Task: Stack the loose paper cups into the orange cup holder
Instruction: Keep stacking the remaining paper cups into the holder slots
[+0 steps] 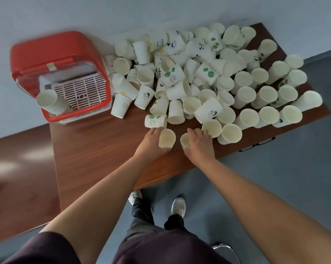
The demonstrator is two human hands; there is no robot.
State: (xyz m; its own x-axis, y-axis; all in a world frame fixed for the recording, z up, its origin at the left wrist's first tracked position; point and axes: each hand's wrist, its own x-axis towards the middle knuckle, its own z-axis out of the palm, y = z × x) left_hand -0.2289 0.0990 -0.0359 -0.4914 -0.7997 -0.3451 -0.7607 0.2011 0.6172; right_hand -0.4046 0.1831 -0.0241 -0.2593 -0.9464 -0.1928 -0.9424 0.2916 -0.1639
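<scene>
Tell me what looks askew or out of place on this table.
Between the orange cup holder and the upright cups on the right, loose cups lie tipped in a jumbled heap. One green-printed cup lies on its side just beyond the left hand.

— What can't we make out here?
— Our right hand (199, 143) covers most of the right-hand cup (184, 139); only a sliver of rim shows. Our left hand (151, 141) has its fingertips hidden behind the left-hand cup (167, 139).
— And the pile of loose cups (180, 80)?
— Top cups bury the lower ones, and the printed designs are too small to read. The stack (50, 104) in the orange cup holder (52, 44) is too tightly nested to count.
— Anything at the edges?
— The brown surface (8, 168) at left is a blur, and a metal frame (225, 248) is cut off below.
</scene>
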